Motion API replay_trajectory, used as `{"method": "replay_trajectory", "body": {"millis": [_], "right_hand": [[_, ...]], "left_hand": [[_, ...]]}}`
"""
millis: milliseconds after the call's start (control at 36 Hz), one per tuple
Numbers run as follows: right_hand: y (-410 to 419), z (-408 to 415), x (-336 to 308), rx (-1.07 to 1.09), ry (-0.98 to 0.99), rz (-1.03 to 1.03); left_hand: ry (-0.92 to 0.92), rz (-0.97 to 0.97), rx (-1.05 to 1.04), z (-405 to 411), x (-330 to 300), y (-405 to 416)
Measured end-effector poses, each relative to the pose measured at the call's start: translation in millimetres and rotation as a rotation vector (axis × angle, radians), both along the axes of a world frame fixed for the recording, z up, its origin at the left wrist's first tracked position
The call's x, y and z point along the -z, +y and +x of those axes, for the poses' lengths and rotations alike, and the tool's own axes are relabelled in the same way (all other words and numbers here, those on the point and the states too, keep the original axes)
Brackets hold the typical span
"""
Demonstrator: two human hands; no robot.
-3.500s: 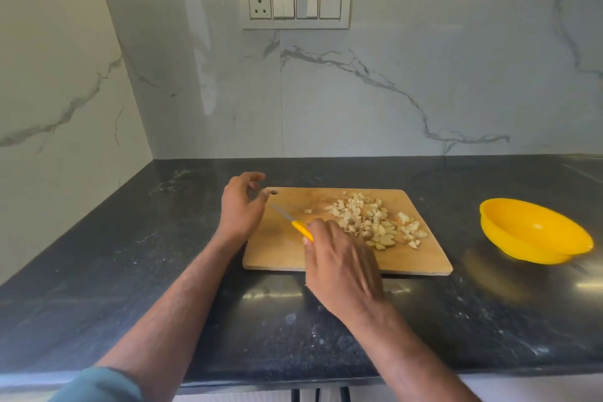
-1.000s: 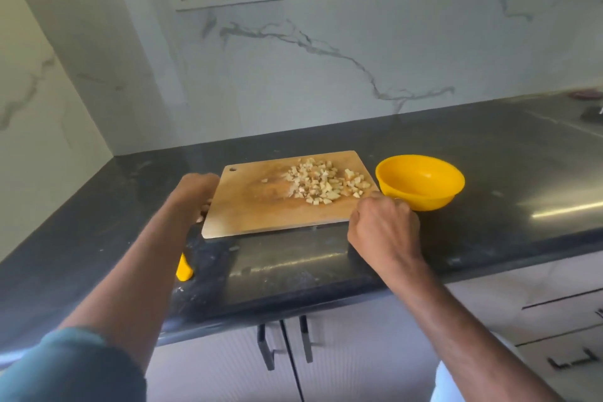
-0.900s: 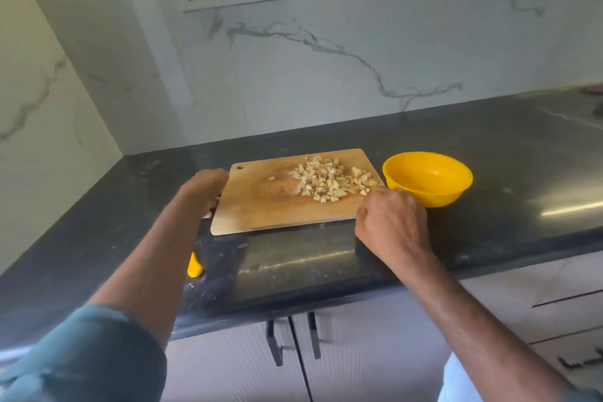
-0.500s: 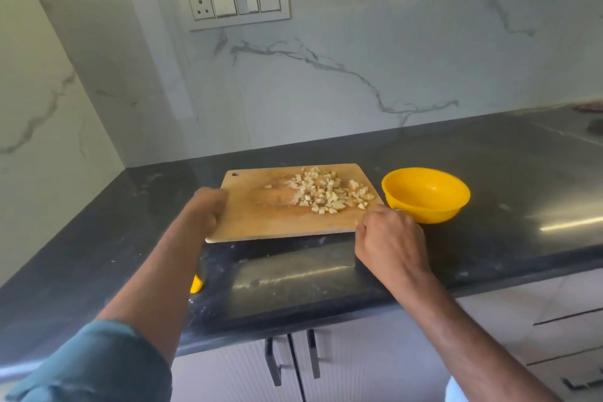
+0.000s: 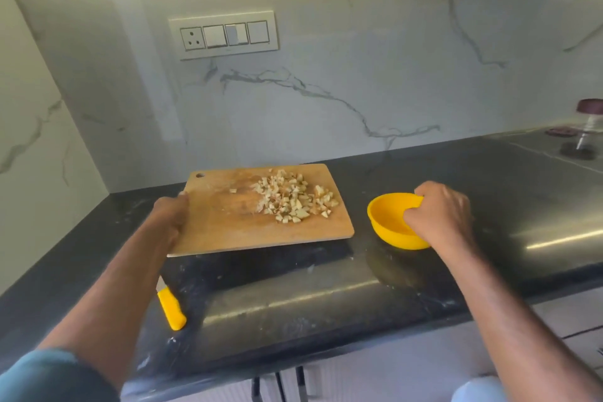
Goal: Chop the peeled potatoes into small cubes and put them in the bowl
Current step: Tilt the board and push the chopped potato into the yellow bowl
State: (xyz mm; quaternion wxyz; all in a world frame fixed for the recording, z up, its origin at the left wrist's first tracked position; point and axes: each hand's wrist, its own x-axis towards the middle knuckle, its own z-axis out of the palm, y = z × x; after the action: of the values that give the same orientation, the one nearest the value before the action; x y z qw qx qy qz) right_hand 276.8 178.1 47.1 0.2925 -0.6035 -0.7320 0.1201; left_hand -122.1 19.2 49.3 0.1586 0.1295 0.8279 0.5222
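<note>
Potato cubes [image 5: 292,197] ride the board [image 5: 228,232] (left hand [image 5: 169,217] gripping); right hand [image 5: 439,214] grips bowl [image 5: 386,222].

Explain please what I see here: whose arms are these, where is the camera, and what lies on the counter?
No machine here: a person wears a camera on the head, looking down at their own arms. The left hand holds the left edge of a wooden cutting board carrying a pile of potato cubes. The right hand grips the rim of a yellow bowl, which looks empty. A yellow-handled knife lies on the dark counter, held by nobody. A switch panel is on the wall.
</note>
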Motion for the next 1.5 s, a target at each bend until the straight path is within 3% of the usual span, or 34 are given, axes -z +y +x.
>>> {"method": "replay_trajectory", "body": {"millis": [222, 583, 750, 917, 1139, 1389, 1500], "right_hand": [[-17.0, -31.1, 3.8, -0.171, -0.052, 0.059], [-89.9, -84.4, 14.8, -0.598, 0.083, -0.013], [-95.5, -85.6, 12.6, -0.634, 0.099, 0.061], [-80.8, -102.9, -19.3, -0.55, 0.243, 0.28], [-52.2, -161.5, -35.6, -0.767, 0.0, 0.252], [-55.6, -179.9, -22.1, -0.601, 0.008, 0.257], [-60.0, -175.9, -18.0, -0.658, -0.006, 0.259]], "left_hand": [[0.022, 0.089, -0.074, -28.3, -34.1, -22.0], [0.133, 0.127, -0.035, -18.1, -50.0, -64.2], [0.127, 0.074, 0.025, -28.8, -50.4, -71.0], [0.063, 0.05, 0.048, -37.9, -45.3, -76.4], [0.038, 0.024, 0.058, -41.8, -49.1, -81.7], [0.084, 0.033, 0.074, -39.8, -52.5, -73.1], [0.078, 0.027, 0.075, -44.8, -55.5, -72.2]]}}
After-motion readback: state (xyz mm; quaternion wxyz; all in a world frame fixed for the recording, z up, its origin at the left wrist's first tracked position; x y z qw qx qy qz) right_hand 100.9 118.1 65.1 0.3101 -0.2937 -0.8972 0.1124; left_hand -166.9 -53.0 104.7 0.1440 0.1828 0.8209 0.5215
